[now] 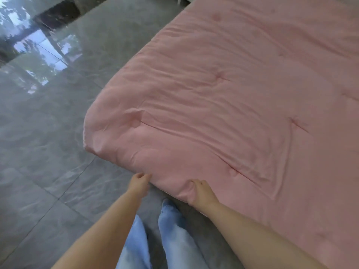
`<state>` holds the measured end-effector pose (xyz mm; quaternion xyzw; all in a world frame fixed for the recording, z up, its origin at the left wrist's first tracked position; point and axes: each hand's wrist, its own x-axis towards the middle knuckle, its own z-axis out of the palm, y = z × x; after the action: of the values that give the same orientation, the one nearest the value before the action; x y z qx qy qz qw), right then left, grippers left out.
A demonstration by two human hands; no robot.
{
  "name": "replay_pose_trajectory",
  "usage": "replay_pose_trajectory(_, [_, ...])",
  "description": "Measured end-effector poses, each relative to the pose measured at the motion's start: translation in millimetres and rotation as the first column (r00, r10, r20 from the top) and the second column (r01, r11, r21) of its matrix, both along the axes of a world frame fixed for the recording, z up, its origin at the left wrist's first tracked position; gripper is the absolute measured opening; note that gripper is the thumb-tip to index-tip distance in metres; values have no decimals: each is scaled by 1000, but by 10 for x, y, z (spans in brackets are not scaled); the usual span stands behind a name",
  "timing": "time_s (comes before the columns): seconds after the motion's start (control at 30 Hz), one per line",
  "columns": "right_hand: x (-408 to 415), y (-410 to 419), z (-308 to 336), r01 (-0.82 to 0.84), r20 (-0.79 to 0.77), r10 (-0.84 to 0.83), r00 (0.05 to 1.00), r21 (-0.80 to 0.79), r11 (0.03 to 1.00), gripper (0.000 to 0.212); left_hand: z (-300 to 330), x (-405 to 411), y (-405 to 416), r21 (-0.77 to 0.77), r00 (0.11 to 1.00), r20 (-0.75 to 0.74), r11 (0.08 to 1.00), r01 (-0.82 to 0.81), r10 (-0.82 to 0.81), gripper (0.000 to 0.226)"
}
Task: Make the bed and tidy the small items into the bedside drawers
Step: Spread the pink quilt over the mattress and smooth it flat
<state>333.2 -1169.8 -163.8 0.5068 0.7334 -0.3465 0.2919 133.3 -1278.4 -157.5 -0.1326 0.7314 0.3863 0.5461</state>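
One pink quilt point(242, 105) lies spread flat over the bed, its long axis running from the near rounded corner at lower left away toward the upper right. Both hands meet its near edge: the left hand point(140, 183) pinches the hem just beside the corner, fingers curled on the fabric, and the right hand point(202, 191) grips a fold of the edge. Two legs in pale blue jeans point(171, 235) stand on the glossy grey tiled floor point(48, 152).
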Motion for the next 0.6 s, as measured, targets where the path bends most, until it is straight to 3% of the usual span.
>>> replay_pose_trajectory(0.07, [-16,-22,-210,11,-20,-11,1000,5,1000,87,-333,-39,71,18,993,82,997,-81,79,55])
replay_pose_trajectory(0.13, [-25,-59,-329,-17,-4,18,1000,55,998,96,-573,-38,125,37,973,168,985,-168,159,57])
replay_pose_trajectory(0.27, [-134,-84,-514,-310,162,281,946,194,931,95,-1038,22,234,31,931,272,965,-259,241,71])
replay_pose_trajectory(0.33, [-212,-67,-614,-452,263,397,879,196,870,83,-1147,90,279,40,907,343,961,-272,243,61])
replay_pose_trajectory(0.4, [-327,-13,-671,-480,288,417,862,200,854,51,-1171,122,300,53,896,353,951,-305,268,43])
replay_pose_trajectory(0.43, [-380,1,-694,-464,274,407,872,191,865,39,-1176,110,291,58,898,321,941,-335,300,35])
replay_pose_trajectory(0.5, [-460,-32,-710,-441,196,408,892,174,880,32,-1186,57,217,68,927,117,928,-367,358,33])
replay_pose_trajectory(0.6, [-561,-362,-624,-408,-7,413,911,141,902,22,-1119,-85,-69,-2,900,-222,923,-384,374,54])
